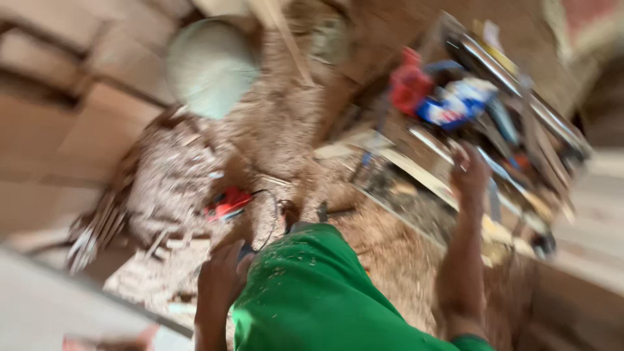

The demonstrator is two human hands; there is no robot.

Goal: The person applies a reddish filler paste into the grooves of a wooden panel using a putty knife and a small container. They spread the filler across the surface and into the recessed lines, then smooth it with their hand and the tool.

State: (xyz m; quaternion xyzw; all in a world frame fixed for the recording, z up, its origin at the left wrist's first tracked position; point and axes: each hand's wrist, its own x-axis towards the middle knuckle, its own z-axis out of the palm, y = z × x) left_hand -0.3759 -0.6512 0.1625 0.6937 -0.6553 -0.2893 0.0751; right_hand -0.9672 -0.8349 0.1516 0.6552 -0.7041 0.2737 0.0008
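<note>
Frame badly blurred: right hand [469, 174] is stretched to the cluttered tool rack [500, 130], left hand [221, 279] lowered near a dark object [246, 250], finger state unreadable; cable [270, 221] in sawdust [273, 130] could be snagged.

Garment [312, 292]: bright green, flecked with pale sawdust specks. Power tool [227, 203] on floor: red with black cord. Floor [273, 130]: tan-brown, covered in sawdust and pale wood shavings. Round bucket [211, 65]: pale grey-green, perhaps off-white; blur hides true shade. Shelf [520, 110]: brown wood with silvery metal rails. Item on shelf [408, 84]: red. Packet beside it [458, 104]: blue and white. Wall blocks [58, 97]: light brown with darker joints.
</note>
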